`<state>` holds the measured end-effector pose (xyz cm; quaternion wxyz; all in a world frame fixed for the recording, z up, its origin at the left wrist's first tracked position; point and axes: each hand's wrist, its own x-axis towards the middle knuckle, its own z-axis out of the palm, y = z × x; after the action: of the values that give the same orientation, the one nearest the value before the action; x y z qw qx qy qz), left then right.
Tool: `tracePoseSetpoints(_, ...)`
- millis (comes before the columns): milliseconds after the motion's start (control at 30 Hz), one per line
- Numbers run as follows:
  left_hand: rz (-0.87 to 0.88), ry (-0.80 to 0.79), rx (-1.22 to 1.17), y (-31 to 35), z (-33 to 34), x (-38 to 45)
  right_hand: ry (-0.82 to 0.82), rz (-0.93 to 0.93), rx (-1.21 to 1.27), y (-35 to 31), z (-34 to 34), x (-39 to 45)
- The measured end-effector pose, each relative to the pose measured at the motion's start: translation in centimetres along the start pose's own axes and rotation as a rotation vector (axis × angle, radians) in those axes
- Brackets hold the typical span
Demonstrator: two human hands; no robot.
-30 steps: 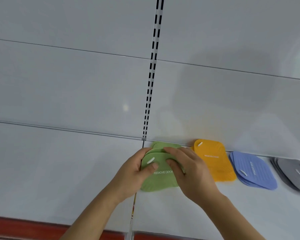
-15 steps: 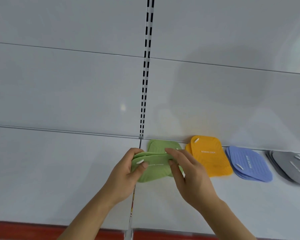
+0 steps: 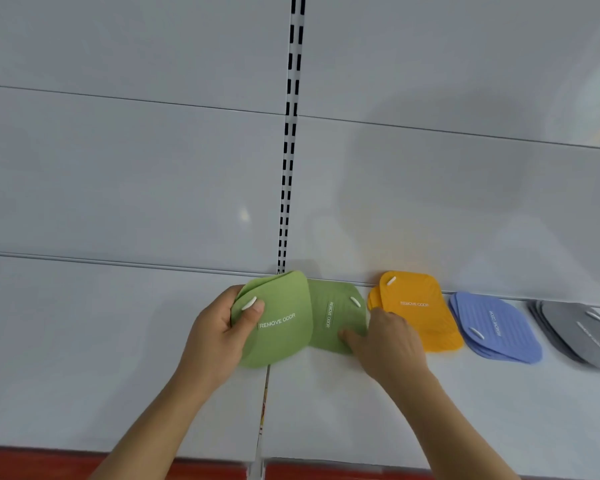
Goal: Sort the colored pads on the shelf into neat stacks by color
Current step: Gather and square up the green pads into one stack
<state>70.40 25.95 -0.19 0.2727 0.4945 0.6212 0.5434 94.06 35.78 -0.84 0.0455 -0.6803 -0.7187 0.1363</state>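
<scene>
My left hand (image 3: 219, 336) grips a small bunch of light green pads (image 3: 278, 323), lifted and curled, thumb on top near a white tab. Another green pad (image 3: 336, 313) lies flat on the white shelf (image 3: 118, 341) just to the right. My right hand (image 3: 383, 341) rests on its near right corner with the fingers pressing it down. Further right lie an orange stack (image 3: 413, 303), a blue stack (image 3: 496, 327) and a grey stack (image 3: 582, 330), each slightly fanned.
The shelf's white back panel rises behind the pads, with a slotted upright rail (image 3: 290, 150) above the green pads. A seam (image 3: 264, 410) splits the shelf board below my left hand. A red front edge (image 3: 49, 462) runs along the bottom.
The green pads, held together by both hands before, are now split: my left hand lifted a bunch leftward, and my right hand moved right onto the pad left on the shelf.
</scene>
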Motion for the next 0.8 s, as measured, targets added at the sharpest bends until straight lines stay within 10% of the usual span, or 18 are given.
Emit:
tracePoseSetpoints(233,-0.048,0.067,-0.022,-0.1,-0.4,0.2,0.086,0.04,0.211,-1.2,0.7,0.2)
tracePoseSetpoints(433,-0.094,0.115,-0.083,0.1,-0.7,1.2,0.47,-0.266,0.402,0.5,-4.0,-1.0)
tracePoseSetpoints(800,-0.214,-0.26,-0.386,2.8,1.9,1.4,0.258,-0.743,0.382,-0.3,-7.2,-2.6)
